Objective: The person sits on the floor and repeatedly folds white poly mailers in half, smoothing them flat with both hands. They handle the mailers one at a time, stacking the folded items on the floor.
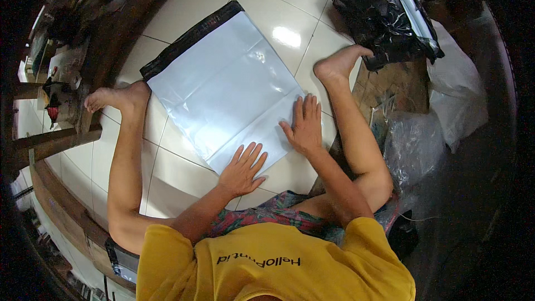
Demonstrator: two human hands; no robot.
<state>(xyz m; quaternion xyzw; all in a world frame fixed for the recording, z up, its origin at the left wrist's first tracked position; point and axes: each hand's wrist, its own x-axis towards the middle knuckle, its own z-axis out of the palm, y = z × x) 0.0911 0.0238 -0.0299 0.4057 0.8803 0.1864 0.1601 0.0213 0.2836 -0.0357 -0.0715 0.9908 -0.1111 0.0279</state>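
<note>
A large pale, glossy plastic sheet (217, 89) with a black band (192, 39) along its far edge lies flat on the tiled floor between my legs. Faint fold creases cross its surface. My left hand (241, 170) rests palm down on the near edge, fingers spread and nothing held. Farther right, my right hand (306, 125) presses flat on the sheet's right near part, with its thumb out to the side. Neither hand grips anything.
At the far right, a black plastic bag (379, 17) with pale folded sheets in it stands by a wooden board (393, 92). Clear plastic (415, 145) and a white sack (457, 89) lie beside them. Wooden furniture legs (61, 139) stand at left. My bare legs flank the sheet.
</note>
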